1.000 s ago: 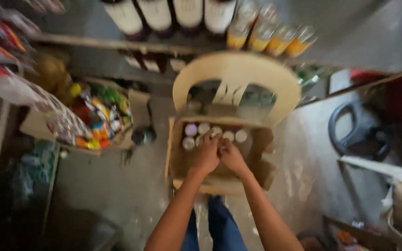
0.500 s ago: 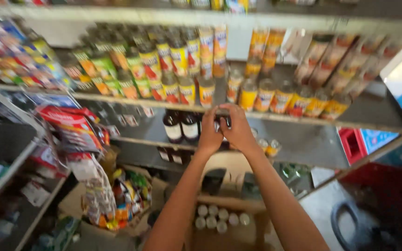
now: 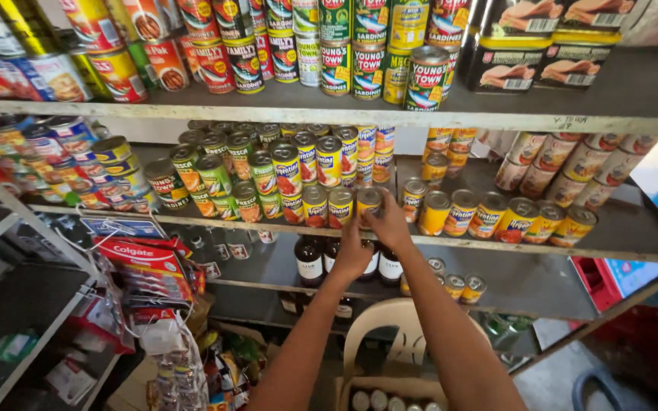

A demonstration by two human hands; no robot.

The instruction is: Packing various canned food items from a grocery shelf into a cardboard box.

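At the bottom edge, nearest to the camera, stands a cardboard box with round can tops inside, and behind it a pale plastic chair. Both forearms rise from there toward the middle shelf.

The left hand is a little lower and nearer to the camera than the right one. Its fingers go up to the front edge of the shelf, under a yellow can. Its palm side is turned away, so I cannot tell if it grips the can or only supports it from below.

The right hand is higher and just to the right of this can. Its fingers are closed around the side of the can, near the top. The can stands upright, with its long axis vertical, at the very front of the shelf. It lies straight ahead of both hands and slightly to the left of the right hand. To its left a red can touches it or nearly touches it, and to its right there is a small gap before an orange can.

Farther back on the same shelf are green cans in stacked rows. Above, on the top shelf, more tall cans stand in rows.
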